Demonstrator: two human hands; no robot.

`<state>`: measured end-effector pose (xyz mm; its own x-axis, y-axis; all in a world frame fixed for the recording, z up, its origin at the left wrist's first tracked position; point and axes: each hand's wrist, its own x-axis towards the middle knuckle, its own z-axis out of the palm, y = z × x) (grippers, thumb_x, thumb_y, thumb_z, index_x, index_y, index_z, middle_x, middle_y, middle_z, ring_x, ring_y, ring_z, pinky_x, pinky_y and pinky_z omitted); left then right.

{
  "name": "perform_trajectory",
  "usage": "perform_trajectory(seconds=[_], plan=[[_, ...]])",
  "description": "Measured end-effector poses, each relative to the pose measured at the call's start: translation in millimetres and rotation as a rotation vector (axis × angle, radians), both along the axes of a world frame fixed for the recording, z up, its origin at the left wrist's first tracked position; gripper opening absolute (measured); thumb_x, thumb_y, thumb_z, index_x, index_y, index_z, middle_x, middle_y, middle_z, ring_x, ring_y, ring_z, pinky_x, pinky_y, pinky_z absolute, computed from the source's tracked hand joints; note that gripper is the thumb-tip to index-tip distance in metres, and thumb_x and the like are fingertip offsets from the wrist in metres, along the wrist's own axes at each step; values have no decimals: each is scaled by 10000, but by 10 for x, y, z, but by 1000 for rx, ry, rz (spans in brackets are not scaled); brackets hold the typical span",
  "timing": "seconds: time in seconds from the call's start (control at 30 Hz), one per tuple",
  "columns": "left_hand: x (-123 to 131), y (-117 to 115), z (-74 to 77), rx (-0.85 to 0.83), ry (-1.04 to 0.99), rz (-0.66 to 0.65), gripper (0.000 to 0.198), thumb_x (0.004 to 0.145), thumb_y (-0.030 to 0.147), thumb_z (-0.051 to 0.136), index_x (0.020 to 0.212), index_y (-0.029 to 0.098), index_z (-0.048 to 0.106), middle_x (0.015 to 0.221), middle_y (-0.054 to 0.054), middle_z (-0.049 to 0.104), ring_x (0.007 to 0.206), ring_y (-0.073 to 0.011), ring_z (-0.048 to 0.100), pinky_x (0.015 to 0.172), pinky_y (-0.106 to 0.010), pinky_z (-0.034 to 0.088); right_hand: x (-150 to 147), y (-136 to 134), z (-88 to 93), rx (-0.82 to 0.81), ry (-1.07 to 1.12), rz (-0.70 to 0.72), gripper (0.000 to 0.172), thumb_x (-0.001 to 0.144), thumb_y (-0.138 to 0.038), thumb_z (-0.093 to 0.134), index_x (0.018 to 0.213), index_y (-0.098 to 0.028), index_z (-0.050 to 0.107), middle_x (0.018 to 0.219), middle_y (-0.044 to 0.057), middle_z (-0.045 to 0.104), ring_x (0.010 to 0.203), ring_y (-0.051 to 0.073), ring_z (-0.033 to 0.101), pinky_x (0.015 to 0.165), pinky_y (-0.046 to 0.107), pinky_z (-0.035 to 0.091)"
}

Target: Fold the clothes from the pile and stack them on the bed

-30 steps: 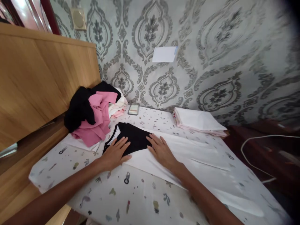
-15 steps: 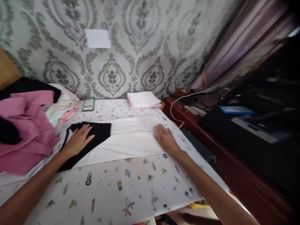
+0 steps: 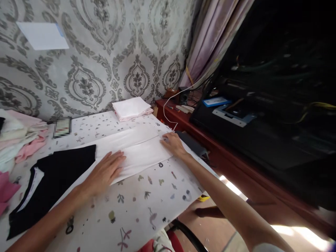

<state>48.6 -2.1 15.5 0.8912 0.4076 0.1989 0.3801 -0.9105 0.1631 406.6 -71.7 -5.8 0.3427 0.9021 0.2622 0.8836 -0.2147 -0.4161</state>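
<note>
A garment with a white body (image 3: pixel 136 148) and a black top part (image 3: pixel 55 175) lies flat on a patterned sheet (image 3: pixel 141 206). My left hand (image 3: pixel 106 171) rests flat on the white cloth near its lower edge, fingers stretched out. My right hand (image 3: pixel 172 143) lies at the cloth's right end, by the sheet's edge, fingers spread and pressing down. Neither hand holds anything.
A folded white stack (image 3: pixel 131 108) sits near the wall. A heap of pale and pink clothes (image 3: pixel 18 140) lies at the left, beside a small blurred item (image 3: pixel 62 127). A dark red wooden unit (image 3: pixel 236 157) with cables and devices stands at the right.
The view has swung right. My left hand slid from the black part onto the white cloth. My right hand moved along to the cloth's right end.
</note>
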Motion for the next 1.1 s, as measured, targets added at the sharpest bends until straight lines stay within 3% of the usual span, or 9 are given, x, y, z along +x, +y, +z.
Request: perform_trajectory(seconds=[0.27, 0.4, 0.6, 0.7, 0.77, 0.87, 0.97, 1.03, 1.1], plan=[[64, -321, -96, 26, 28, -170, 475, 1055, 439, 338, 1459, 214, 449, 1550, -70, 454, 1480, -191, 333, 1255, -445, 236, 51, 271, -24, 51, 111, 94, 65, 798, -250, 603, 775, -198, 635, 829, 42, 664, 814, 198, 572, 788, 323, 447], [82, -352, -91, 0, 72, -175, 522, 1051, 468, 332, 1476, 178, 423, 1576, -92, 408, 1505, -194, 274, 1265, -455, 196, 61, 310, -58, 175, 156, 68, 102, 800, -305, 591, 791, -207, 619, 844, 46, 669, 782, 202, 567, 776, 344, 446], [-21, -286, 46, -104, 57, -126, 500, 1058, 451, 307, 1499, 234, 404, 1578, -54, 413, 1490, -190, 311, 1266, -449, 198, 30, 402, -75, 80, 120, 41, 105, 796, -281, 596, 846, -199, 637, 838, 72, 668, 812, 239, 588, 774, 376, 470], [-167, -149, 86, -128, 20, 38, 478, 1069, 409, 266, 1510, 271, 391, 1571, -32, 425, 1466, -184, 361, 1258, -448, 222, -81, 339, -4, 132, 49, 25, 241, 818, -248, 583, 1034, -174, 661, 949, 117, 685, 927, 287, 607, 834, 428, 486], [-233, -59, 52, -108, 32, 118, 492, 1069, 415, 251, 1513, 259, 394, 1577, -38, 414, 1472, -190, 349, 1255, -451, 230, -282, 250, 78, 188, -24, 118, 256, 864, -230, 545, 1080, -172, 670, 1052, 141, 687, 1028, 310, 603, 913, 478, 476], [-238, 13, -61, -54, 87, 126, 519, 1061, 454, 256, 1511, 242, 406, 1593, -49, 385, 1491, -195, 310, 1258, -454, 211, -745, 93, 169, 186, -51, 442, 292, 964, -215, 443, 1137, -187, 677, 1220, 123, 673, 1161, 274, 591, 1016, 488, 460], [-187, 44, -166, 1, 125, 108, 539, 1053, 488, 267, 1510, 242, 412, 1610, -50, 346, 1500, -199, 288, 1259, -454, 197, -1114, -40, 135, 88, -119, 728, 373, 1017, -232, 380, 1316, -192, 600, 1471, 108, 536, 1378, 227, 462, 1127, 463, 400], [-171, 71, -205, 33, 134, 99, 558, 1046, 511, 268, 1516, 243, 405, 1616, -51, 330, 1505, -206, 275, 1256, -460, 198, -1158, -112, 53, 4, -179, 723, 436, 1035, -298, 371, 1436, -177, 493, 1568, 118, 418, 1467, 221, 345, 1190, 464, 327], [-180, 104, -223, 55, 132, 96, 570, 1042, 527, 271, 1530, 254, 381, 1619, -45, 324, 1508, -210, 269, 1254, -462, 200, -1039, -193, -35, -76, -220, 596, 539, 1037, -404, 375, 1512, -152, 388, 1607, 138, 342, 1503, 237, 272, 1223, 469, 272]])
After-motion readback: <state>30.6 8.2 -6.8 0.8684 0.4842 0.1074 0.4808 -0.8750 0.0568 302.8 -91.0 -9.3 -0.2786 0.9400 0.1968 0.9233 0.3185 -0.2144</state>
